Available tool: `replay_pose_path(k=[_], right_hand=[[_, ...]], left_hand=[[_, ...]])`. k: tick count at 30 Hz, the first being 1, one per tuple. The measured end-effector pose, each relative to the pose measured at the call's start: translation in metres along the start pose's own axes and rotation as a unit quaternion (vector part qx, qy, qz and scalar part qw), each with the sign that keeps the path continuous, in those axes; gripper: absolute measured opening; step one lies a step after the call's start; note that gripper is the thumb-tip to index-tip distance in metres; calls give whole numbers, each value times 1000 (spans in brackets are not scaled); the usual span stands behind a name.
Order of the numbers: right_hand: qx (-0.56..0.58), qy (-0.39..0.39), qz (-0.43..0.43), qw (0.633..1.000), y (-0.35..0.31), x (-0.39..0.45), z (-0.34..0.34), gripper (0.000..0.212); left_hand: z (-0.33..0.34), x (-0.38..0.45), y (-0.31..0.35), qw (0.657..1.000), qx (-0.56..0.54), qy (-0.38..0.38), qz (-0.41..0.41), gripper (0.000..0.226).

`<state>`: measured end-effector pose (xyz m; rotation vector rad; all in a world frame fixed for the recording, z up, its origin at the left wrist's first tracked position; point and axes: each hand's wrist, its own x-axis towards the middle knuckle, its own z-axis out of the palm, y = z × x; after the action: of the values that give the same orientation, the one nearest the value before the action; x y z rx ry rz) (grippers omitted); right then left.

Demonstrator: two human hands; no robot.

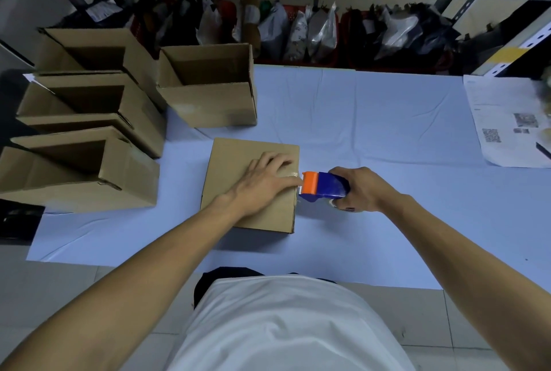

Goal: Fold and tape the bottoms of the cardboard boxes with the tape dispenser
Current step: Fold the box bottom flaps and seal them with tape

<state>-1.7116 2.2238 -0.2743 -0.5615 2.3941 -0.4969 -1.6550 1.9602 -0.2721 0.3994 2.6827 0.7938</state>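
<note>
Pale sheeting (372,132) covered the bench. I pressed my flat left hand (262,181) on the upturned box (238,209) while my right hand (357,188) gripped the tape dispenser (323,188) at its right edge; the strip looked almost finished. Left of it, four boxes (89,102) stood assembled.

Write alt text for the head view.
A person's left hand presses flat on a cardboard box while the right hand grips a blue-and-orange tape dispenser at the box's right edge. Four open boxes stand to the left.
</note>
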Motion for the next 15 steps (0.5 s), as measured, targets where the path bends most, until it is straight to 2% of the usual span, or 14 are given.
replay_pose_path(k=[2,5,8,12,14,15], right_hand=[[21,-32,41,998,-4,4,0,42],[-6,-100,87,991,-11,7,-1,34],[40,-41,96,994,-10,2,-12,37],[37,36,98,994,-9,-16,-25,38],[41,71,100,992,-9,-27,-22,36],[53,95,96,989,-10,-33,-20,36]], left_hand=[[6,1,0,1000,-11,28,-8,33],[12,2,6,998,8,52,-20,34],[14,4,12,988,137,55,38,16],[14,10,34,960,278,9,-19,28],[14,11,38,961,272,29,-28,38],[12,10,36,971,232,49,-36,48]])
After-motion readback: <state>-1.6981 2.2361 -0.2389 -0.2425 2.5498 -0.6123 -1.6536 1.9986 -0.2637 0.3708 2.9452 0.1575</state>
